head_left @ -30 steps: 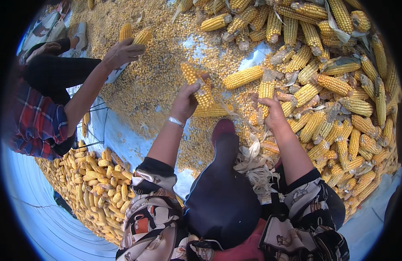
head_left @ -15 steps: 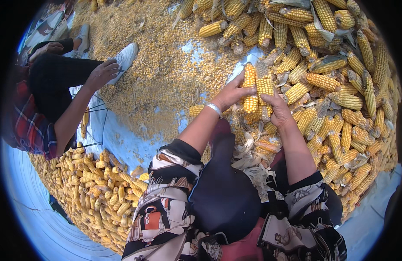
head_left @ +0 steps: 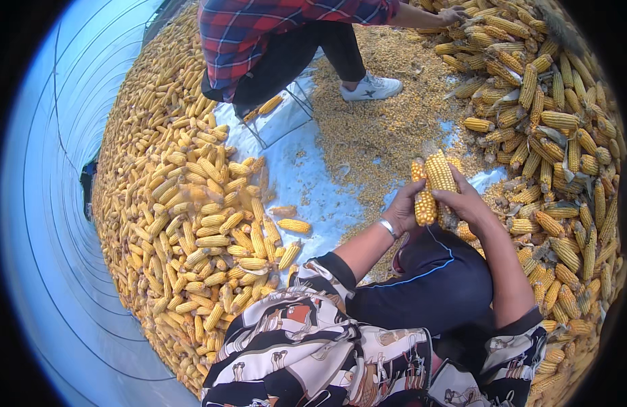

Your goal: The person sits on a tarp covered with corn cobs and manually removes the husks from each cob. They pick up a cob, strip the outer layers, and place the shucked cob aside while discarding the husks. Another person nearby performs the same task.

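Corn cobs near loose kernels — I see left hand gripping one, right hand another. Many kernels already off; heap right of kernels looks unshelled.

Left hand clasped round one cob, right hand round a second cob, the pair side by side above dark trousers! Loose kernels spread beyond, over a pale blue sheet. A big heap of cobs on the left, another pile on the right, and there's a co-worker, checked shirt, white shoe, one hand out at the pile's far end!
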{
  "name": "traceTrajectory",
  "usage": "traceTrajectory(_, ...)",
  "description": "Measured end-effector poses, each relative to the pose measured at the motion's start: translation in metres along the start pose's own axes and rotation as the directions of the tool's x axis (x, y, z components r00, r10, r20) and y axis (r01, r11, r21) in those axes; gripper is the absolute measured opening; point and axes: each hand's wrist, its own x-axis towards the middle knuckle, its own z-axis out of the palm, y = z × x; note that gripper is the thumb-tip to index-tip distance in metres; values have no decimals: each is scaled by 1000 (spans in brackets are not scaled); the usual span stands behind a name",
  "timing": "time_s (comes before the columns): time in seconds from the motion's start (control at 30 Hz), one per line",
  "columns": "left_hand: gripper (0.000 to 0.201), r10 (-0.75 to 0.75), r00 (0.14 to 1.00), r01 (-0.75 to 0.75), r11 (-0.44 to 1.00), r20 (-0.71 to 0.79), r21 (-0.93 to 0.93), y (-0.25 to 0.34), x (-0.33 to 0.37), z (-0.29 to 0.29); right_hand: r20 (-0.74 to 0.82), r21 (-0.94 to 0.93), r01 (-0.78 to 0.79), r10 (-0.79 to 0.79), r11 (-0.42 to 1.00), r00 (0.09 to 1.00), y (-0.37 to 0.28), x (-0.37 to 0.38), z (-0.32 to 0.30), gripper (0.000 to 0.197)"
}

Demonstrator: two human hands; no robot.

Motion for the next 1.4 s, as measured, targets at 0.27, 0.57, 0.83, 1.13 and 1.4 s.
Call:
traceTrajectory(0.27, 70, 879, 474, -864, 456, -41, -211, 269, -303, -58, 743, 13, 710, -482, 704, 465, -128, -74, 136, 72)
traceTrajectory(0.57, 28, 261, 855, 331, 389, -448, 859, 58, -79, -173, -545, -106, 8, -65, 994, 836, 84, -138, -109, 46)
traceTrajectory(0.83, 56, -192, 949, -273, -897, 250, 348, -41, 141, -100, -576, 260, -222, 336, 940, 745, 215, -144, -156, 44)
traceTrajectory(1.13, 60, -308, 951, -209, -675, -13, 708, -31, 195, -119, -468, 837, -1, 716, 548, 518, 215, -16, -206, 67)
traceTrajectory(1.4, 52, -520, 833, 553, 790, -186, 267, -35, 178, -81, -375, 859, 509, 748, 57, 548, 236, 15, -194, 62)
